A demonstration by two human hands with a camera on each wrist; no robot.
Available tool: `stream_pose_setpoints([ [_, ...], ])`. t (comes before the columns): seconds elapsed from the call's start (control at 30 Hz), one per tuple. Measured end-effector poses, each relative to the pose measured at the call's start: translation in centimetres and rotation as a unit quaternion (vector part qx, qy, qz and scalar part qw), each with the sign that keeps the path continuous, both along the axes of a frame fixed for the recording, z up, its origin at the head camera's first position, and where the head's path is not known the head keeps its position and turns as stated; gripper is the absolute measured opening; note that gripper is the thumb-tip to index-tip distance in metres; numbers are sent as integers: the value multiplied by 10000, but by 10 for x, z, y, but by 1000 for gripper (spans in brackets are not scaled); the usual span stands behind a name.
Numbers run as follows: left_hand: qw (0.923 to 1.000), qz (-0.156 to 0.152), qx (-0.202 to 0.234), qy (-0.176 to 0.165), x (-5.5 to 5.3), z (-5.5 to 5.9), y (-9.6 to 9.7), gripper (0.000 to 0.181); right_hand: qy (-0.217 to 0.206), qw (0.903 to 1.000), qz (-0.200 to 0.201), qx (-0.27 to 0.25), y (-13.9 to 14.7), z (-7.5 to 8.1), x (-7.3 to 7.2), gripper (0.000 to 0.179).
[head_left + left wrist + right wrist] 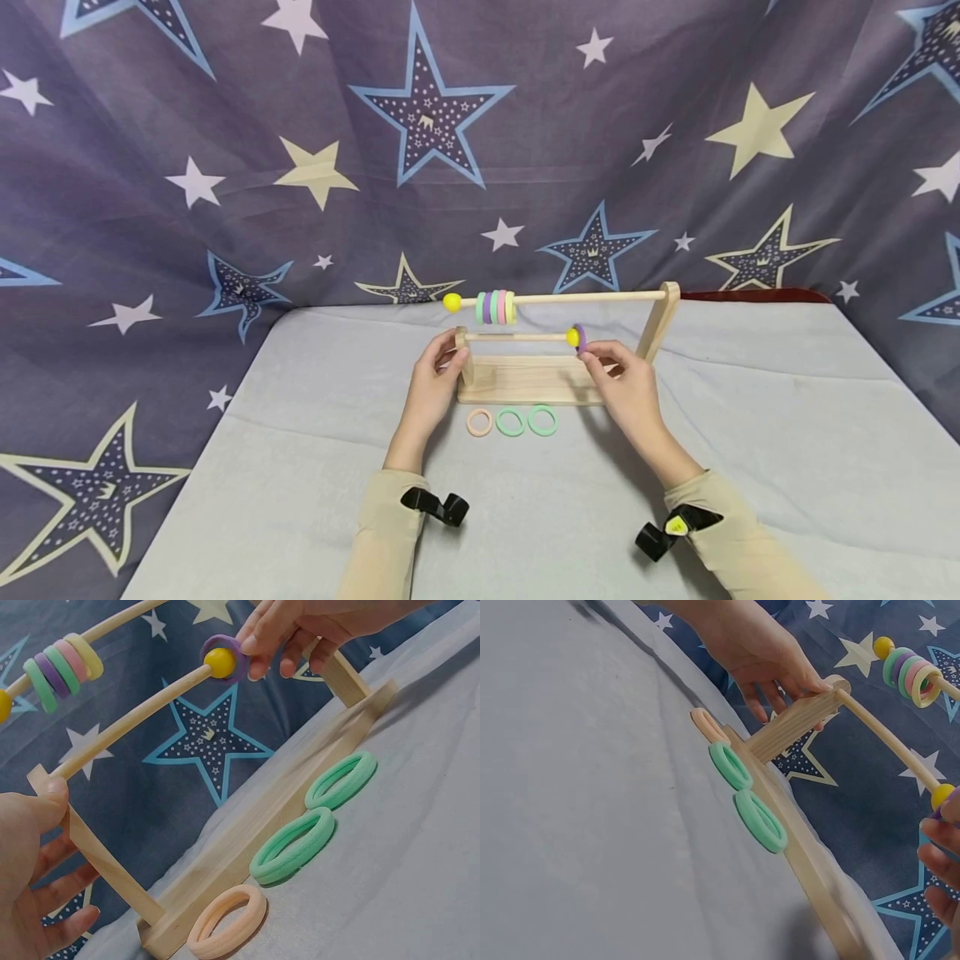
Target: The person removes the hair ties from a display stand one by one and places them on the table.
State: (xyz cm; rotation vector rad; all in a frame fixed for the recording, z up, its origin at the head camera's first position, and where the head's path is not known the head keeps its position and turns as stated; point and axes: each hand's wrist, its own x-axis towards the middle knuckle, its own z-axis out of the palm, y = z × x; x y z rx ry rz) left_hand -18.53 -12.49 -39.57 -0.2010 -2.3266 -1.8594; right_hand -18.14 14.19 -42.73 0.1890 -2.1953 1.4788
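Note:
My right hand pinches a purple hair tie between thumb and fingertips. The hair tie stands around the yellow ball that ends the lower rod of a wooden stand. My left hand holds the stand's short left upright, thumb on the near side and fingers behind. On the upper rod hang several hair ties in green, purple, pink and yellow, close to its yellow ball end.
In front of the base lie a peach hair tie and two green ones, the middle one and the right one, in a row on the grey cloth. A tall upright stands at the right. Behind hangs a star-patterned curtain.

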Motion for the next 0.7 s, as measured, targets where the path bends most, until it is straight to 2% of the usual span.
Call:
stream_pose_setpoints([
  [0.3, 10000, 10, -1, 11, 0, 1, 0, 42, 4, 10000, 20, 28, 3, 1, -3, 8],
  [0.7, 10000, 1, 12, -46, 0, 0, 0, 42, -97, 9992, 237, 292, 13, -2, 4, 8],
])
